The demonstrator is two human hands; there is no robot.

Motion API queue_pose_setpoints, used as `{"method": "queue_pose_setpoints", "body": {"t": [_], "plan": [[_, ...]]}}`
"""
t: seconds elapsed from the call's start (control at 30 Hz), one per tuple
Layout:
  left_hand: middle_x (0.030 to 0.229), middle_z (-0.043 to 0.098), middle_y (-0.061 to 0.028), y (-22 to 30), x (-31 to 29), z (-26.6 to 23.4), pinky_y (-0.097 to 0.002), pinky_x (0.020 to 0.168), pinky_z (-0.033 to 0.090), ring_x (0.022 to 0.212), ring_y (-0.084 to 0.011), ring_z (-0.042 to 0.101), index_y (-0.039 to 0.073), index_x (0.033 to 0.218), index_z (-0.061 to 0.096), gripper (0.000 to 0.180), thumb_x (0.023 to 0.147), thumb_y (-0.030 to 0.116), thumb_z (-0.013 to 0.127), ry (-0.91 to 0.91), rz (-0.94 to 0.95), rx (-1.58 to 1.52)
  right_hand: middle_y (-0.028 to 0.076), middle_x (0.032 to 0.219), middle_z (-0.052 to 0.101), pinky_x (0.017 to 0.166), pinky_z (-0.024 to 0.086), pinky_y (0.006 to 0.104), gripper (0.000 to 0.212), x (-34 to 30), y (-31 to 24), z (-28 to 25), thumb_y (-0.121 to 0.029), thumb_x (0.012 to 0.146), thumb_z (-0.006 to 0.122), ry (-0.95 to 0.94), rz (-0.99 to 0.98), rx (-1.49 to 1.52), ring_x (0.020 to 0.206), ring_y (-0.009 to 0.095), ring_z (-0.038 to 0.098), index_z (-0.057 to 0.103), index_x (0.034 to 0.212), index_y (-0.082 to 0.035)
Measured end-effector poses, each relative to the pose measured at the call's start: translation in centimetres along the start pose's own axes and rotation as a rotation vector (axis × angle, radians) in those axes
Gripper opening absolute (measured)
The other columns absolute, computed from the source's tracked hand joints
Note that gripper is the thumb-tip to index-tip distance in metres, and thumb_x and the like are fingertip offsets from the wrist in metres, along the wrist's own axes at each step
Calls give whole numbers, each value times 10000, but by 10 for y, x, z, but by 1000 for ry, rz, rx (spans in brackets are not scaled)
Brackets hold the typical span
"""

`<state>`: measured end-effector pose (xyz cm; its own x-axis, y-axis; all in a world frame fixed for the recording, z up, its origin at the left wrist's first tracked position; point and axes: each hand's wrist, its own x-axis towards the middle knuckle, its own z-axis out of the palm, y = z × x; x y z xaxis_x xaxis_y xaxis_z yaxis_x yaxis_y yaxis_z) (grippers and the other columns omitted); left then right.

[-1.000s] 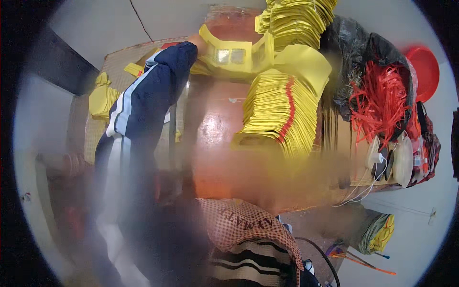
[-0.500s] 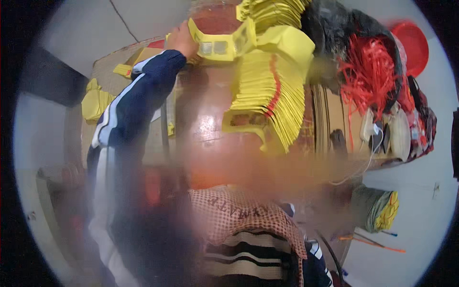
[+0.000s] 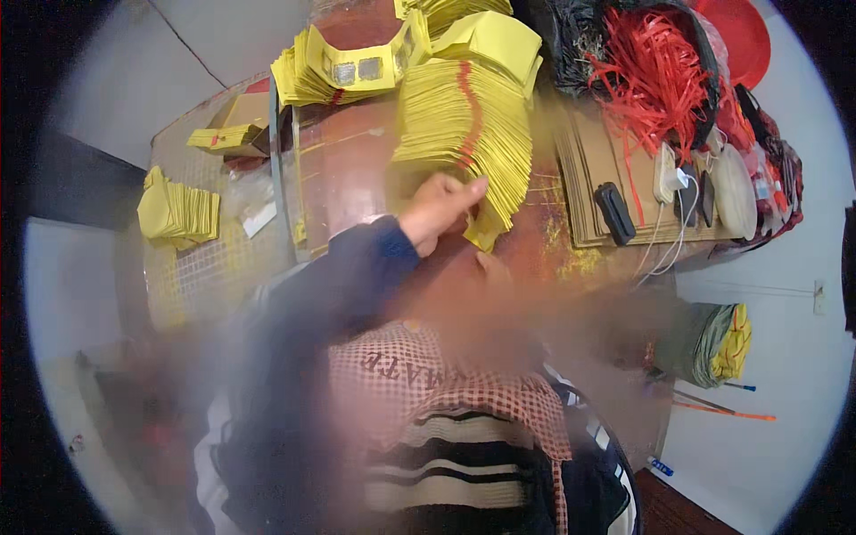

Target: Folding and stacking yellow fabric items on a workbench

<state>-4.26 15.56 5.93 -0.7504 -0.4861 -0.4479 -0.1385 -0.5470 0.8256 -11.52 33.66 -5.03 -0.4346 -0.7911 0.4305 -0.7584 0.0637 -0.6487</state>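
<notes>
A long stack of yellow folded cards point(image 3: 473, 116), with a red line across their edges, stands on the reddish-brown table. At its near end my left hand point(image 3: 439, 209) has its fingers pinched together on the closest yellow folded card point(image 3: 487, 230), which the hand partly covers. Just below, my right hand point(image 3: 492, 269) shows only as a blurred patch close to that card; its fingers cannot be made out. Farther back on the left sits another yellow bundle point(image 3: 308, 76), and an opened card with two grey squares point(image 3: 358, 69) leans between it and the stack.
Smaller yellow bundles point(image 3: 183, 214) lie on the left beyond a metal strip point(image 3: 283, 178). To the right are flat cardboard sheets point(image 3: 580, 192), a black stapler-like object point(image 3: 614, 214), a white power strip point(image 3: 664, 174) with cables, red plastic strands point(image 3: 655, 76) and a red basin point(image 3: 736, 40).
My left hand has left the far-left bundle and come back right and nearer, to the front of the long stack. The view has shifted slightly. My right hand now shows faintly.
</notes>
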Motion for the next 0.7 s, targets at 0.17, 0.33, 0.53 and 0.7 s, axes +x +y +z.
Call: {"method": "queue_pose_setpoints", "body": {"t": [0.17, 0.33, 0.53, 0.7], "plan": [[730, 496, -18, 14, 6, 29, -234, 525, 394, 603, -83, 454, 51, 859, 443, 398, 783, 328, 718, 197, 173, -95, 222, 1112, 544, 920, 389, 452, 453, -5, 16, 1, -51, 697, 563, -58, 16, 48, 1026, 397, 508, 490, 1135, 39], [800, 532, -52, 6, 19, 25, -227, 536, 416, 615, -92, 485, -9, 933, 451, 365, 782, 189, 718, 249, 232, -137, 225, 1100, 538, 914, 384, 449, 426, -1, -7, -7, -41, 702, 548, 94, -15, 34, 1025, 395, 495, 489, 1115, 43], [807, 583, -80, -2, 22, 22, -242, 565, 455, 644, -118, 554, -53, 914, 520, 295, 791, 154, 689, 295, 317, -125, 214, 1073, 540, 912, 381, 440, 412, 3, -5, -11, -36, 699, 537, 3, 41, 76, 1011, 389, 495, 492, 1102, 34], [817, 555, -46, 1, 13, 21, -219, 553, 453, 642, -91, 530, -29, 995, 470, 365, 787, 153, 710, 217, 299, -115, 212, 1082, 543, 925, 387, 427, 415, 1, -7, -12, -23, 701, 542, 29, 49, 59, 1019, 376, 505, 496, 1111, 29]]}}
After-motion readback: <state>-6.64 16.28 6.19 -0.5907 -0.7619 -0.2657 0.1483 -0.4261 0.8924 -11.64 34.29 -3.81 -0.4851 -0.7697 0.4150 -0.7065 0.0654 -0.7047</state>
